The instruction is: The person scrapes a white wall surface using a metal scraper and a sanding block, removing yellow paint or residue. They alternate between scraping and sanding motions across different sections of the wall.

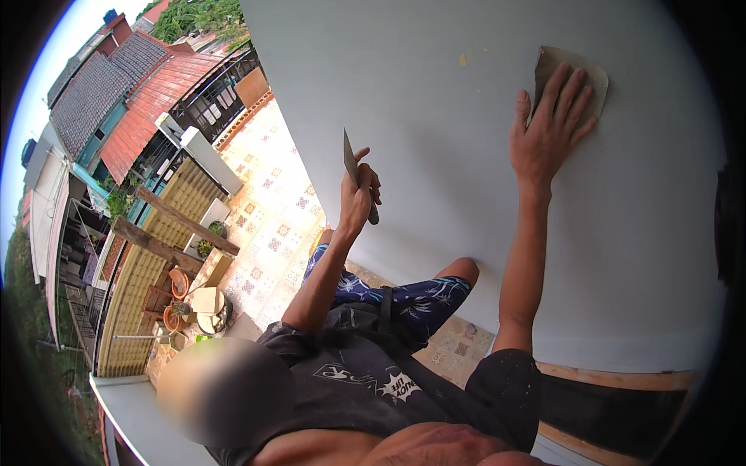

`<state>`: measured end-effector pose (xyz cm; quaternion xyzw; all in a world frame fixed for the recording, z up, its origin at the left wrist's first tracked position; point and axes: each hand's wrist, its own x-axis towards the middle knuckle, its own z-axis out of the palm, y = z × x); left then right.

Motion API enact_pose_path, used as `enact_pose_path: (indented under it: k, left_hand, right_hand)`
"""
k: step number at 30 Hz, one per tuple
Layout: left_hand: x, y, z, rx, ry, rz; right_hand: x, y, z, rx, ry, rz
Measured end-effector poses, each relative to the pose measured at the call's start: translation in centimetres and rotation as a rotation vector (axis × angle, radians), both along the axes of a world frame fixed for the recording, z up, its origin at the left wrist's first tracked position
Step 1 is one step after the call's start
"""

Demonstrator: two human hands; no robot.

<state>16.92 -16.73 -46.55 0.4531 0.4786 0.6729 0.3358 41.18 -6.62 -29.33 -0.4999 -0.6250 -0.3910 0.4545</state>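
My right hand (543, 137) lies with spread fingers on a sheet of sandpaper (599, 87), pressed flat to the pale grey wall (431, 151). The sheet's left edge lifts a little off the surface. Left of it the wall shows small yellow marks (463, 60). My left hand (356, 195) is raised in front of the wall's left part, closed round a putty knife (349, 158). Its thin metal blade points up in the picture, and the dark handle end sticks out below the fingers.
My bent knee (463, 271) is close to the wall. A patterned tile floor (271, 227) runs along the left, with terracotta pots (179, 283), wooden posts (169, 215) and a yellow slatted fence (131, 309) beyond. A wood-framed dark opening (612, 408) is at lower right. A blurred patch hides the lower left.
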Motion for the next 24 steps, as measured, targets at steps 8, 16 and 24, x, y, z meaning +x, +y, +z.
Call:
enact_pose_path:
  k: [8,16,24]
  left_hand:
    - [1.3,1.3,0.2,0.018,0.096,-0.098]
    - [2.9,1.6,0.5,0.149,0.172,-0.082]
    - [3.0,1.9,1.2,0.199,0.156,-0.141]
  right_hand:
    - [-1.9,-1.6,-18.1,-0.387,-0.041,0.198]
    - [3.3,1.8,-0.1,0.091,0.274,-0.120]
    - [-3.8,-1.2,-15.1,-0.292,-0.054,0.150]
